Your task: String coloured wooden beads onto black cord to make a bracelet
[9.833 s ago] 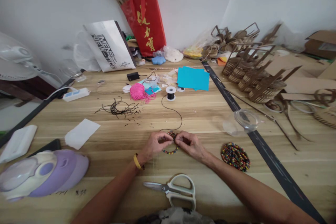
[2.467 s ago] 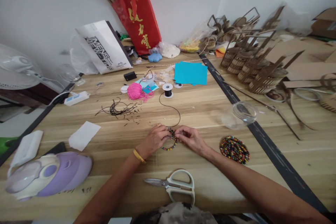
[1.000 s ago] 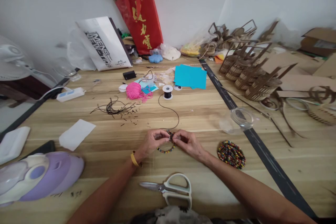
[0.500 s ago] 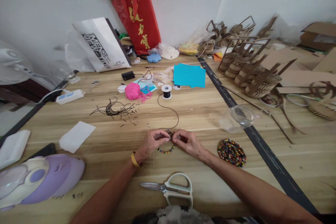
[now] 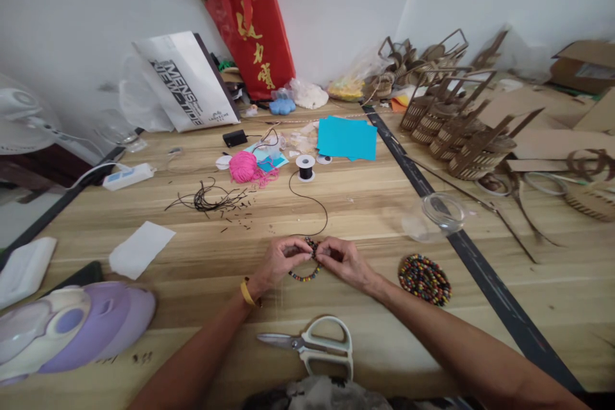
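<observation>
Between my two hands is a small string of coloured beads [image 5: 303, 278], its lower part hanging in a loop. My left hand [image 5: 284, 261] pinches it from the left with thumb and forefinger. From the right, my right hand [image 5: 346, 261] pinches it close to the left fingertips. The exact spot they grip is too small to make out. A black cord runs from behind the hands to a white spool [image 5: 305, 168]. Scissors [image 5: 324, 346] with pale handles lie near me. A coil of multicoloured beads [image 5: 425, 279] rests beside my right forearm.
Pink yarn [image 5: 243, 167], black cord pieces [image 5: 206, 197] and blue sheets [image 5: 346, 139] lie farther back. A clear round container [image 5: 442, 212] stands right, before small woven baskets [image 5: 456, 134]. At left are a white paper [image 5: 141, 250] and a purple-and-cream device [image 5: 96, 327].
</observation>
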Motion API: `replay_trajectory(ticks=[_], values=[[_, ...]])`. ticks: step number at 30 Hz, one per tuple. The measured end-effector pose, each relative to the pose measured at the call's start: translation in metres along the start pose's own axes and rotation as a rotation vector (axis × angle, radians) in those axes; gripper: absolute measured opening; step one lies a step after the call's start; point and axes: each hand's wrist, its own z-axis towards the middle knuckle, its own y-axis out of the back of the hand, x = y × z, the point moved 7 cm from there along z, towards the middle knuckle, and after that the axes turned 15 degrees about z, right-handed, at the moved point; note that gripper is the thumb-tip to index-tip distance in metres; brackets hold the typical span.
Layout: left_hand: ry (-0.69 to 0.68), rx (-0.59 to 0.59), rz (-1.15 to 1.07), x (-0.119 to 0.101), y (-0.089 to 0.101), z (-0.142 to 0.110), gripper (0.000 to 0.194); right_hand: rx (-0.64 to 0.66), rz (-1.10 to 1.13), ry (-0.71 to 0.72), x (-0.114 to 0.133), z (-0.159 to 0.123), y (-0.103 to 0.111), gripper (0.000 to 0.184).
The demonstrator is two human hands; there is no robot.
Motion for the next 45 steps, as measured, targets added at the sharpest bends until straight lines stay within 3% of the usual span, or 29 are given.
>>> replay_trajectory(ticks=[26,39,45], values=[[-0.028,0.003,0.009,-0.0049,-0.0035,0.0,0.015,-0.004,0.011,0.009,0.0043,0.0001,-0.0016,0.021],[-0.003,0.013,0.039,-0.0058,-0.0045,-0.0013,0.015,-0.006,0.1,-0.012,-0.001,0.0002,-0.0015,0.031],[-0.04,0.014,0.04,-0.0066,-0.0042,-0.0004,0.017,0.015,0.097,-0.002,0.0019,-0.0006,-0.0023,0.027]])
